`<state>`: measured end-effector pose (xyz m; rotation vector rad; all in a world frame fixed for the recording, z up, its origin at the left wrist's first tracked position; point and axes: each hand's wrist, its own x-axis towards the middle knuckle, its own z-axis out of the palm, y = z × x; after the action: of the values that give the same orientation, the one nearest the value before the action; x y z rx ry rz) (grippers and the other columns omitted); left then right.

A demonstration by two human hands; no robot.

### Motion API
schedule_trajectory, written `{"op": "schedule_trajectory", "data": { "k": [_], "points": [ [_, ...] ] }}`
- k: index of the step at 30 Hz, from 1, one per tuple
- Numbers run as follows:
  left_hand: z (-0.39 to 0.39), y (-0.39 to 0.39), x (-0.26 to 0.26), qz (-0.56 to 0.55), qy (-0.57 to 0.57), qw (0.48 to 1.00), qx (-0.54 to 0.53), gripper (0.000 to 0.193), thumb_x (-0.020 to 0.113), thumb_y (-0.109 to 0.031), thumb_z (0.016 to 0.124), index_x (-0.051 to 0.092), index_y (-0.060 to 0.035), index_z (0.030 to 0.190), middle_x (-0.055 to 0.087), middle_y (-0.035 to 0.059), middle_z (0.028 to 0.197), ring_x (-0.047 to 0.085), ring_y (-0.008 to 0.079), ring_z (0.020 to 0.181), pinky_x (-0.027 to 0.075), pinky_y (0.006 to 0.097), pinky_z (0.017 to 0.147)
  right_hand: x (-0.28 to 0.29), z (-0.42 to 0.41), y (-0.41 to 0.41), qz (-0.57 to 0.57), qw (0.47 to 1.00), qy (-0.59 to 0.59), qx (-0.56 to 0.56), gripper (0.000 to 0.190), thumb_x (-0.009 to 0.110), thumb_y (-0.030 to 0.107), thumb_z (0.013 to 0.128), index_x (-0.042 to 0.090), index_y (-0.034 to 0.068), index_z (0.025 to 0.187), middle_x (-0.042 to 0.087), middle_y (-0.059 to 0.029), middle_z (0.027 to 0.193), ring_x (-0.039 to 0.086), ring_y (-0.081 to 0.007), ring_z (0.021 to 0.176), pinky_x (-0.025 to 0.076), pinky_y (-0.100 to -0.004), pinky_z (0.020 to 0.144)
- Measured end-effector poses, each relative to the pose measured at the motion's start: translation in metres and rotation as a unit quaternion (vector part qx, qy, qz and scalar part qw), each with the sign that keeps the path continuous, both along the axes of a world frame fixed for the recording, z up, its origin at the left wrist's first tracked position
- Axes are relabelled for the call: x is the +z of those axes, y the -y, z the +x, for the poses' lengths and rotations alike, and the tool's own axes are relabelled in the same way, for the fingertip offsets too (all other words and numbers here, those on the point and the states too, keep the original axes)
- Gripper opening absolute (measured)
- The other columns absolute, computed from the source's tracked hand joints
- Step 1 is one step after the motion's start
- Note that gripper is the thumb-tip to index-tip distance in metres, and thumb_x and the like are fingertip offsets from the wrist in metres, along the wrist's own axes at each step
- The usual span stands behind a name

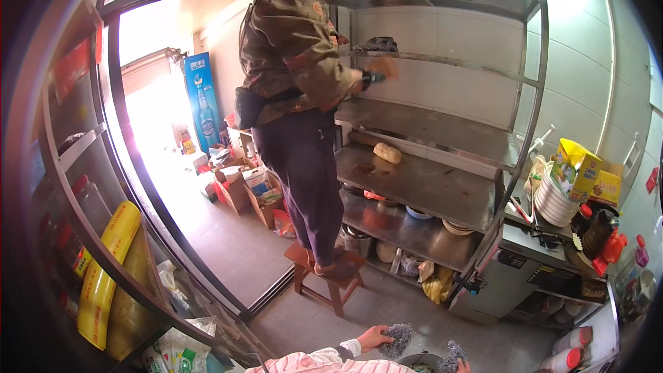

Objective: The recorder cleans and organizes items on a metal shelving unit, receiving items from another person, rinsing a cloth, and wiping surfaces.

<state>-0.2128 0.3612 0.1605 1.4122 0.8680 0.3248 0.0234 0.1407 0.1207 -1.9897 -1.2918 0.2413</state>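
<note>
Near the bottom edge, my left hand (374, 339) holds a grey, curly wire scouring pad (398, 342). To its right, my right hand (463, 367) grips a second grey scouring pad (453, 355); the frame's bottom edge cuts off much of this hand. Between and below the two pads is the rim of a round metal basin (426, 356), with something inside that I cannot make out. My left arm wears a pink-and-white striped sleeve (331, 361) with a white cuff.
A person (295, 114) stands on a brown wooden stool (339, 275), holding an orange-brown cloth (384, 68) at a steel shelving rack (414, 173). A white bucket (555, 199) and jars crowd the right-hand counter. At left, a rack (77, 147) holds a yellow roll (110, 274).
</note>
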Motion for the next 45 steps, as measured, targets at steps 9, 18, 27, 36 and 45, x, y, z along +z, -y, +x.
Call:
{"op": "schedule_trajectory", "data": {
  "k": [9,18,27,36,45],
  "points": [
    [0.002,-0.005,-0.009,-0.024,0.027,0.999,-0.001,0.037,0.06,-0.012,0.073,0.049,0.0041,0.104,0.058,0.0096,0.09,0.054,0.0146,0.08,0.044,0.0272,0.071,-0.019,0.006,0.007,-0.071,0.996,0.06,-0.012,0.047,0.059,0.027,0.072,0.045,0.009,0.113,0.055,-0.0208,0.089,0.054,-0.0348,0.076,0.043,-0.0396,0.062],
    [0.005,-0.089,0.037,-0.151,0.304,0.933,0.116,0.031,0.05,0.003,0.076,0.048,-0.0002,0.106,0.057,0.0062,0.096,0.056,0.0148,0.084,0.047,0.029,0.074,-0.017,-0.005,-0.018,0.103,0.954,-0.268,-0.082,0.025,0.052,0.023,0.079,0.052,0.007,0.098,0.057,-0.0085,0.076,0.053,-0.0207,0.066,0.043,-0.0337,0.057],
    [0.004,-0.086,0.046,-0.191,0.327,0.917,0.127,0.031,0.049,0.004,0.077,0.046,-0.0021,0.107,0.055,0.0049,0.098,0.054,0.0148,0.088,0.046,0.0298,0.077,-0.029,-0.006,-0.023,0.179,0.694,-0.676,-0.17,0.024,0.055,0.015,0.077,0.05,0.007,0.1,0.057,-0.0045,0.085,0.056,-0.0161,0.069,0.048,-0.0316,0.053],
    [0.017,-0.07,0.05,-0.239,0.335,0.903,0.125,0.032,0.052,0.004,0.075,0.047,-0.0014,0.106,0.056,0.0054,0.097,0.055,0.0152,0.087,0.045,0.0295,0.079,-0.023,-0.016,-0.012,0.186,0.687,-0.676,-0.191,0.02,0.057,0.023,0.078,0.053,0.011,0.093,0.057,0.0002,0.078,0.054,-0.0118,0.064,0.043,-0.0255,0.05],
    [0.047,-0.034,0.038,-0.285,0.282,0.913,0.075,0.033,0.05,0.0,0.078,0.045,-0.0029,0.11,0.055,0.0051,0.101,0.054,0.0153,0.091,0.046,0.0305,0.08,0.004,-0.007,-0.012,0.22,0.638,-0.728,-0.119,0.023,0.052,0.024,0.082,0.05,0.009,0.1,0.056,-0.0045,0.092,0.055,-0.0183,0.082,0.047,-0.0371,0.067]
  ]
}}
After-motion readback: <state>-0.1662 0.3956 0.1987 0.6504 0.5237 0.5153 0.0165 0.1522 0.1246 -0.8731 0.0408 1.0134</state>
